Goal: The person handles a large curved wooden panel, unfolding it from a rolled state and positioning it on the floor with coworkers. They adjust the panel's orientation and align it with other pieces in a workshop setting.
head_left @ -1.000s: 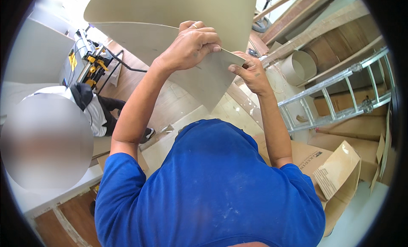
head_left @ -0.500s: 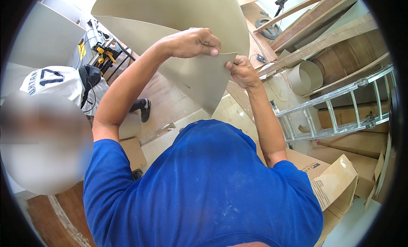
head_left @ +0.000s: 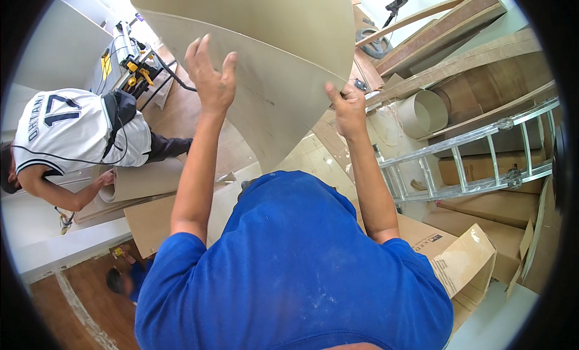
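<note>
Two hands on one large, thin beige flexible sheet [head_left: 283, 54], held overhead, bowed into a curve. Left hand [head_left: 208, 78] lies flat against its face, fingers spread; right hand [head_left: 348, 106] pinches the lower edge. Risk: the flat palm has no real grip, so the sheet could slide or kink.

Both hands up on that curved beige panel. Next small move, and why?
Probably close the left hand onto the thin curved panel first. Its fingers are spread flat against the face, while only the right hand pinches the lower edge. The sheet bows overhead with a co-worker crouched close below.
</note>
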Tool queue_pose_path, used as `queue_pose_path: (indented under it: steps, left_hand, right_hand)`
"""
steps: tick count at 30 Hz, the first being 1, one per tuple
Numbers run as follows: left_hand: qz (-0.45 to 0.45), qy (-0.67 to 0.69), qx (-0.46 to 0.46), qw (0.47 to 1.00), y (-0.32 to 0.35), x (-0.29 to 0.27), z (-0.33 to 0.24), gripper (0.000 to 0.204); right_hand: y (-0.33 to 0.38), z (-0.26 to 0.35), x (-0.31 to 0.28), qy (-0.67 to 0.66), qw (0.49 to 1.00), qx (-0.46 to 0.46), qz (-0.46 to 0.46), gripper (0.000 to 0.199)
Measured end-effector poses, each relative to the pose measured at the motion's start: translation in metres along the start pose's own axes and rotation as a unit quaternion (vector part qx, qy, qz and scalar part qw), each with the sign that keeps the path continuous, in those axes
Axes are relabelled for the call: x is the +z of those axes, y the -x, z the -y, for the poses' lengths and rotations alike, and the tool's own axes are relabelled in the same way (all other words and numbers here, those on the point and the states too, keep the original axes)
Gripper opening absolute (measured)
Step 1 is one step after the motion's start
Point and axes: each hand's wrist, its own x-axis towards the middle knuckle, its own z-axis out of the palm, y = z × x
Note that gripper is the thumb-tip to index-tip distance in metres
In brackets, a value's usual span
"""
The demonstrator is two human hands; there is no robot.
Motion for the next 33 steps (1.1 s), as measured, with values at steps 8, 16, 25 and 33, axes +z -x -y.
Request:
queue_pose_path:
  steps: [8,16,25,33]
  left_hand:
    - [0.226,0.551,-0.497,0.631,0.046,-0.035,-0.056,0.076]
    - [0.364,0.353,-0.517,0.690,0.037,-0.119,-0.046,0.034]
    - [0.366,0.280,-0.517,0.722,0.031,-0.159,-0.037,0.042]
    - [0.452,0.199,-0.417,0.763,0.008,-0.201,-0.011,0.051]
  right_hand:
    - [0.050,0.027,0.049,0.177,0.936,-0.234,0.195,0.031]
    - [0.080,0.005,0.083,0.097,0.882,-0.297,0.352,0.035]
    - [0.085,-0.079,0.063,0.067,0.926,0.042,0.370,0.043]
    - [0.116,-0.112,0.103,0.142,0.836,0.009,0.530,0.095]
